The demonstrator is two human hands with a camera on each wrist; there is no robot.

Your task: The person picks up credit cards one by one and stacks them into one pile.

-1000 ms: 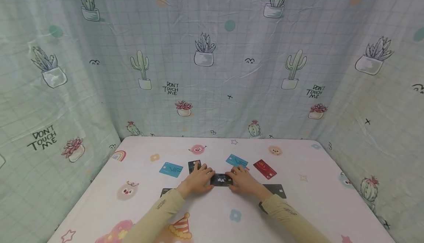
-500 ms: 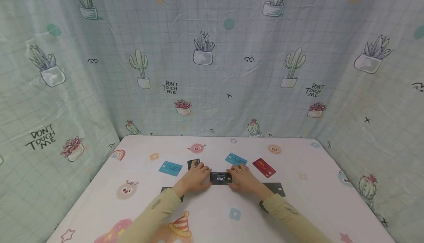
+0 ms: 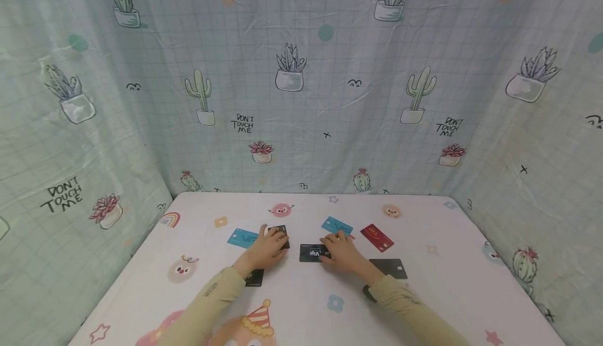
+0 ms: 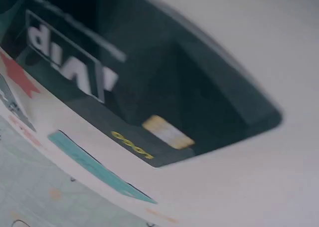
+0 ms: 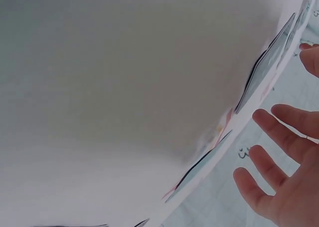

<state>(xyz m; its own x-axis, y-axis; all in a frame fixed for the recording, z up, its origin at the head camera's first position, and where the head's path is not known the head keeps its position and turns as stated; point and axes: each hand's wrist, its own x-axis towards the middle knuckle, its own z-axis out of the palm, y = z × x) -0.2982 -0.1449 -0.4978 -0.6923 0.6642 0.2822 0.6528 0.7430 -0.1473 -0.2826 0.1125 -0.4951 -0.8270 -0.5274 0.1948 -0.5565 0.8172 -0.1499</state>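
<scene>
My left hand [image 3: 265,247] lies over a small black card [image 3: 284,229], its index finger stretched forward; its fingers partly hide the card. At the middle of the table, a black card [image 3: 311,253] printed "Vip" lies flat. My right hand [image 3: 341,252] is at that card's right end, fingers and thumb covering its corner. In the right wrist view the right hand's fingers [image 5: 276,132] look spread and fairly straight. A dark card [image 4: 124,77] with "Vip" lettering and a gold chip fills much of the left wrist view, where no hand shows.
A blue card [image 3: 242,237] lies at left, another blue card [image 3: 335,225] and a red card [image 3: 377,237] at right. A dark card [image 3: 254,278] sits under the left wrist. A dark grey card [image 3: 392,267] and another dark card [image 3: 368,293] sit by the right sleeve.
My left hand has moved left, away from the middle card's left end and over the small black card behind. My right hand has shifted only slightly, now covering more of the middle card's right end.
</scene>
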